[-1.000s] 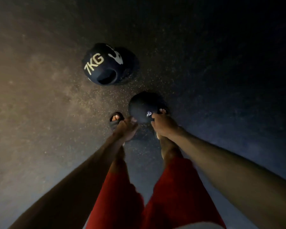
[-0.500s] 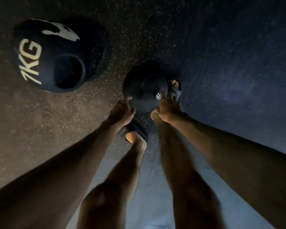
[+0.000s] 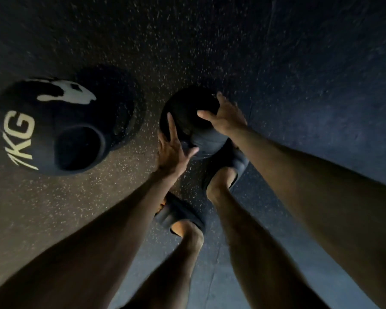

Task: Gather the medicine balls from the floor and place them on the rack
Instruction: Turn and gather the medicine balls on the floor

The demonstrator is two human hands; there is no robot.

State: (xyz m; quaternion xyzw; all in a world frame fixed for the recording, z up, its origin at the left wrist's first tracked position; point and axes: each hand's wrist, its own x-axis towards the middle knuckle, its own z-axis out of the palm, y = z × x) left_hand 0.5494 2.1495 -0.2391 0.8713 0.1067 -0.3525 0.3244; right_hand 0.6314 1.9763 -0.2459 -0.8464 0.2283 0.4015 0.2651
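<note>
Starting at the hands, the small medicine ball (image 3: 185,110) is seen clasped from two sides. The left hand (image 3: 172,150) is laid flat against its near left flank, fingers splayed and straight, the thumb stretched across the lower face. The right hand (image 3: 226,118) is curled over the upper right, fingers wrapped round the far edge and the thumb pressed on top. The opposed placement is judged to be deliberate: a smooth, round, heavy thing offers no handle, so it is squeezed between a supporting palm and a hooking one to keep it from rolling free. Whether the ball is resting on the floor (image 3: 299,74) or already lifted clear cannot be told; it lies just ahead of the toes, partly overlapping the right sandal (image 3: 232,166), with the left sandal (image 3: 178,216) set further back, a staggered stance suited to bending low.

Further out, to the left and well apart from the hands, a larger 7KG medicine ball (image 3: 51,128) is left on the floor, its grip hollow turned upward. No rack is seen, so the gathering is judged to be at an early stage.
</note>
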